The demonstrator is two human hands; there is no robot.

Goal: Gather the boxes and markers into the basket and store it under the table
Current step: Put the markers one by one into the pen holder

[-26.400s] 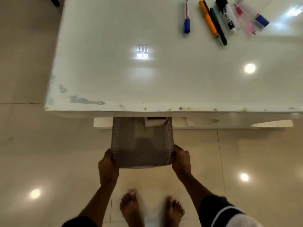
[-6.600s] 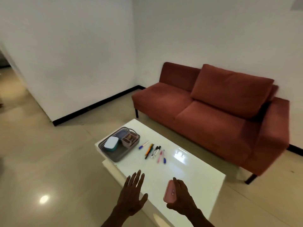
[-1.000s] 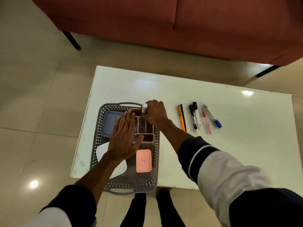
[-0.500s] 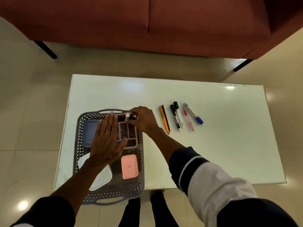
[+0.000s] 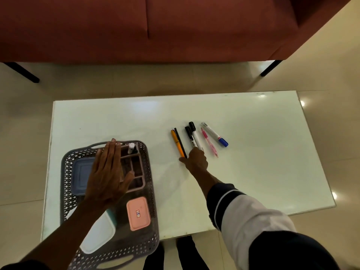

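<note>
**Head view: right hand at the markers, left hand flat over the basket**

Head camera is looking down on a white table (image 5: 253, 172) with a red sofa (image 5: 175, 26) beyond it. The basket (image 5: 66, 172) is sitting at the table's left end, its near end hanging past the table edge. Inside it are lying a blue box (image 5: 79, 175), a white box (image 5: 97, 236), a pink box (image 5: 138, 213) and a divided organizer (image 5: 136, 172), with one marker (image 5: 131, 148) standing in the organizer's far compartment.

The left hand (image 5: 107, 176) is stretching flat over the basket, fingers straight and together, holding nothing; whether it is touching the organizer cannot be told.

The right hand (image 5: 195, 160) is reaching to the near ends of the orange pen (image 5: 176, 143), black pen (image 5: 180, 142) and black-capped markers (image 5: 191, 135). Its fingers are curled under, hiding whether anything is gripped. The pink pen (image 5: 208, 142) and blue-capped marker (image 5: 214, 134) are lying just right of it, untouched.
</note>
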